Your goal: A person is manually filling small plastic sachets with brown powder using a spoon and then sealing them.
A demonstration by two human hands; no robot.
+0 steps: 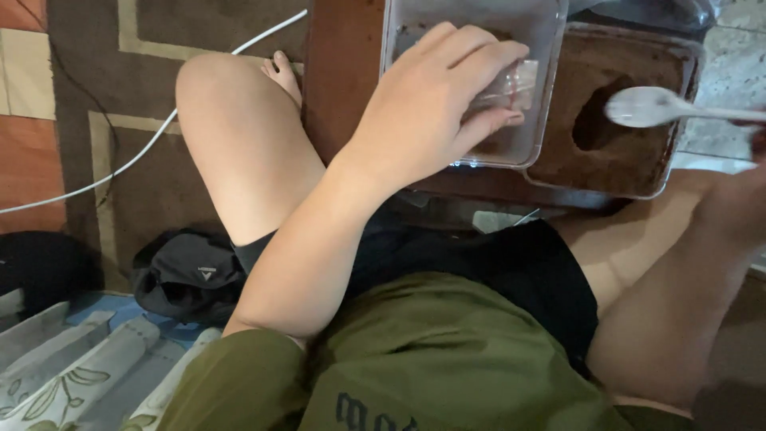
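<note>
My left hand reaches over a clear plastic tub and its fingers close on a small clear plastic piece inside it. To the right stands a second clear tub filled with brown powder that has a scooped hollow. A white plastic spoon hovers over that hollow, its handle running off the right edge. My right hand shows only as a sliver at the right edge, at the spoon's handle.
Both tubs rest on a low brown wooden table. My bare knees flank it. A white cable crosses a patterned rug on the left. A black bag lies beside patterned bedding.
</note>
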